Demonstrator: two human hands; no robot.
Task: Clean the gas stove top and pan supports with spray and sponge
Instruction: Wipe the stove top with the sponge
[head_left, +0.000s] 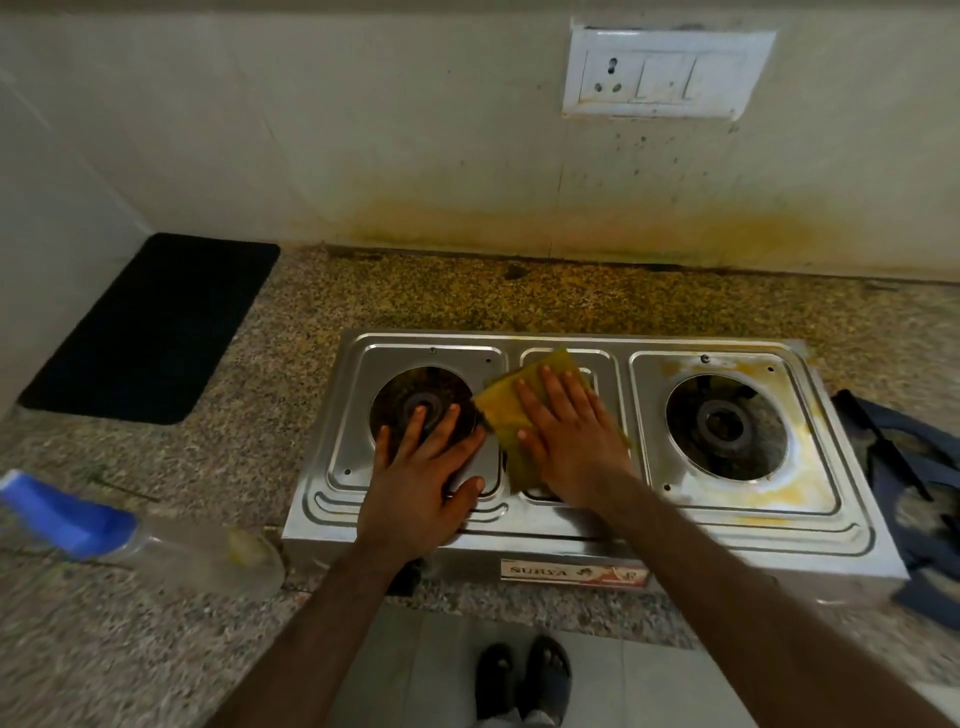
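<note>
A two-burner steel gas stove (727, 525) sits on the granite counter, its pan supports taken off. My right hand (566, 441) lies flat with straight fingers on a yellow-green sponge cloth (506, 410), pressing it onto the stove's middle panel. My left hand (421, 467) rests flat and spread over the left burner opening (415, 395). Yellow stains ring the right burner (724, 423). The dark pan supports (904, 467) lie stacked on the counter right of the stove. A clear spray bottle (156, 545) with a blue head lies on its side at the left.
A black mat (150, 327) lies on the counter at the back left. The stained tiled wall carries a switch and socket plate (660, 73). The counter's front edge runs just below the stove, with my sandalled feet (524, 675) on the floor beneath.
</note>
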